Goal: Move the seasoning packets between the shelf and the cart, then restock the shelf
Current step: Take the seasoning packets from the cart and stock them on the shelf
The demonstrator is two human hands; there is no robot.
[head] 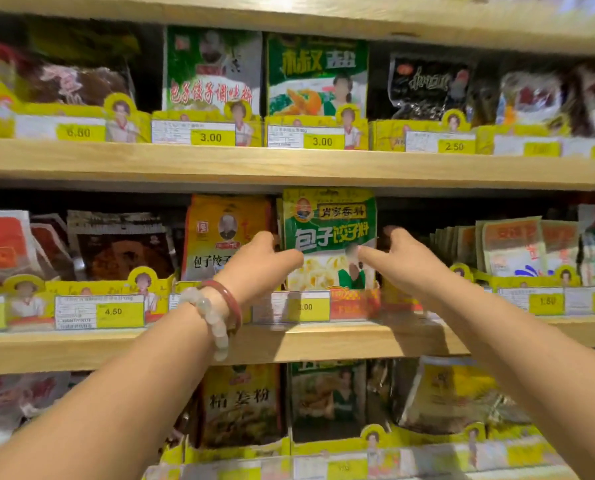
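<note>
Shelving is light wood [289,164], three tiers, yellow price strips along the fronts. We have the left hand [261,261] and right hand [403,258] apart, pinching either side of the green seasoning packet [330,233], upright on the middle shelf.

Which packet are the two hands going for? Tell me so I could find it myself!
Look at the middle wooden shelf, the one below the row with the 3.00 tags. In its centre stands a green packet with big white letters and dumplings pictured at the bottom, between the left hand and the right hand. Its left neighbour is an orange-yellow packet; only this one is bright green.
</note>
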